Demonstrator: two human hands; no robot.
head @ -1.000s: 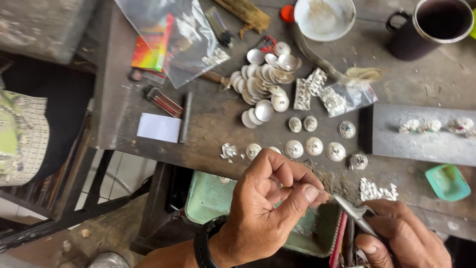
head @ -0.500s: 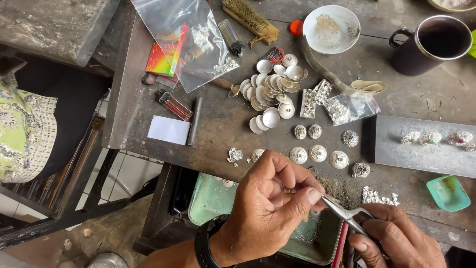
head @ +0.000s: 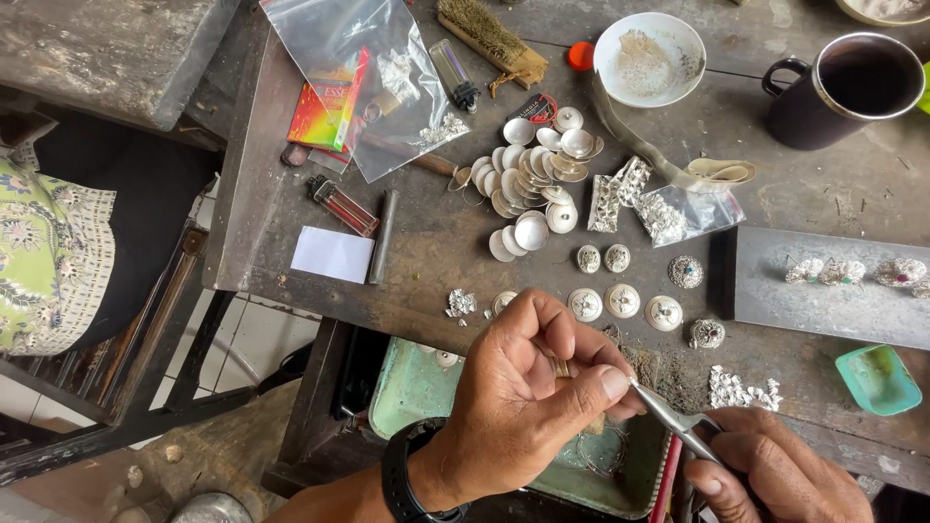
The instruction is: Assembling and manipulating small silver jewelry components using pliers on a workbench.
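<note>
My left hand [head: 528, 387], with a black band on its wrist, pinches a small piece that is mostly hidden between thumb and fingers. Only a thin metal edge shows. My right hand [head: 775, 475] at the bottom right grips thin metal tweezers [head: 678, 418], whose tip touches the piece at my left thumb. Both hands hover over a pale green tray [head: 417, 387] below the front edge of the workbench [head: 426, 242]. Just beyond my left hand lie several round decorated silver domes [head: 620, 300] and a pile of plain silver discs [head: 533, 184].
A dark mug [head: 843, 92] stands at the back right, a white bowl [head: 649, 58] beside it. A clear plastic bag [head: 358, 77], a wire brush [head: 489, 39], a lighter [head: 341, 205] and a white paper slip [head: 332, 255] lie to the left. A grey slab [head: 833, 291] carries silver ornaments. A small green dish [head: 877, 380] sits right.
The view has shifted down and closer, so the bench items sit lower in frame. The tweezers have come up to the piece in my left fingers.
</note>
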